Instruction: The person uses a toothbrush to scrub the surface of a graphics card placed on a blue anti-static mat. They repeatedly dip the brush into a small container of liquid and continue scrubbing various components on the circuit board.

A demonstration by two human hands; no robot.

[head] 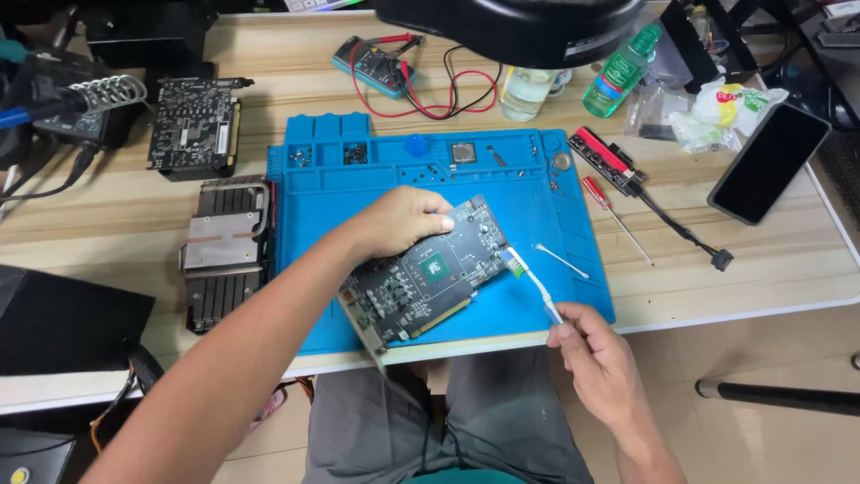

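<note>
A black graphics card circuit board (430, 278) lies tilted on the blue work mat (528, 193), its metal bracket hanging over the table's front edge. My left hand (403, 220) grips the board's upper edge and holds it down. My right hand (591, 345) holds a white toothbrush (533, 280) by the handle, and the bristle head touches the board's right end.
A finned heatsink (226, 251) and a second black card (193, 125) lie left of the mat. Behind it sit a multimeter (372, 64) with red and black leads and a green bottle (618, 72). A red screwdriver (614, 215), cotton swab (563, 261) and phone (769, 161) lie to the right.
</note>
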